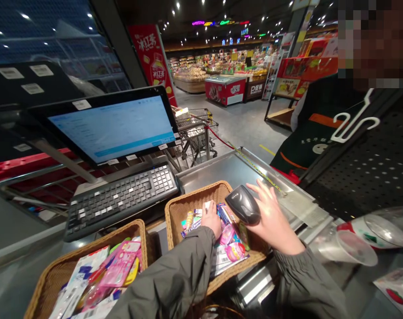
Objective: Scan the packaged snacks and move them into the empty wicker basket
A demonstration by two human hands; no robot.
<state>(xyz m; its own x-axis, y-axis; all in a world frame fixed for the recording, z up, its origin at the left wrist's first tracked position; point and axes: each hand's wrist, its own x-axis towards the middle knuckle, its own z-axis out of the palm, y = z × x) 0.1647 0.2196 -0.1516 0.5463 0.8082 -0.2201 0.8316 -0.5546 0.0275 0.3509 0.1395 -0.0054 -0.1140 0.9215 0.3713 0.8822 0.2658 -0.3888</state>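
Observation:
My right hand holds a black barcode scanner above the right side of a wicker basket, some of its fingers stretched out behind the scanner. Down inside that basket, my left hand has its fingers closed at a small white packet; the fingertips are partly hidden. Colourful small packages lie around it, among them a pink and white one. A second wicker basket stands to the left, filled with packaged goods such as a pink pack.
A keyboard and a lit monitor stand at the left of the metal counter. Plastic cups lie at the right. A person in a dark apron is beyond the counter, near a white hanger. Shopping carts are behind.

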